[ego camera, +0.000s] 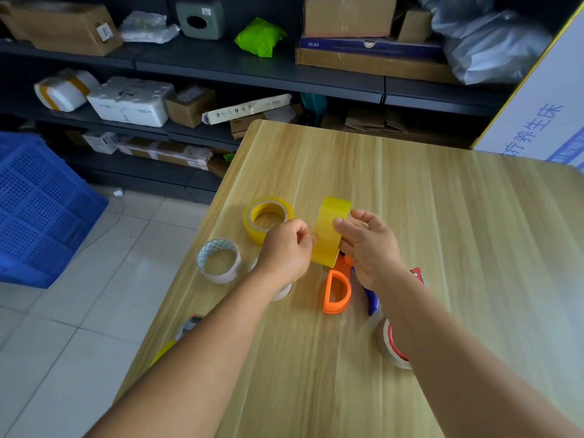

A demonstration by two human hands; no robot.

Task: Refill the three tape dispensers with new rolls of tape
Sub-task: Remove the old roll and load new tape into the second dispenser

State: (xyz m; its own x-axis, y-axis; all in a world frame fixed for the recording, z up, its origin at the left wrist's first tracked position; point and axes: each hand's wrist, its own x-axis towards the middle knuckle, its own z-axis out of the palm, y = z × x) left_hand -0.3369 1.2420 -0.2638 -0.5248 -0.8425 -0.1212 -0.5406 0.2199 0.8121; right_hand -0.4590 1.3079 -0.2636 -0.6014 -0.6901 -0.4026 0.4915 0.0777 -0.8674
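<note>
Underneath everything lies a pale wooden table (442, 216), its left edge running diagonally over a white tiled floor (94, 311); places below are told from this table. Beyond its far edge stand dark shelves (252, 71) stacked with cardboard boxes and wrapped parcels, and off its left edge sits a blue perforated crate (34, 203). At the far right corner leans a white printed board (543, 115).

Above the table's middle, the right hand (369, 245) holds a yellow tape roll (330, 232) on edge, fingers curled round its rim. The left hand (286, 248) meets the roll's near face with curled fingers; whether they pinch the tape's end I cannot tell. A second yellow roll (267, 218) lies flat just behind the left hand, and a clear roll (218, 260) lies nearer the left edge. An orange dispenser (336, 290) lies on the table below the held roll, with a blue dispenser (371, 300) just beside it, partly under the right wrist. A red-cored roll (392, 343) shows beneath the right forearm. The table's right and far parts are bare wood.
</note>
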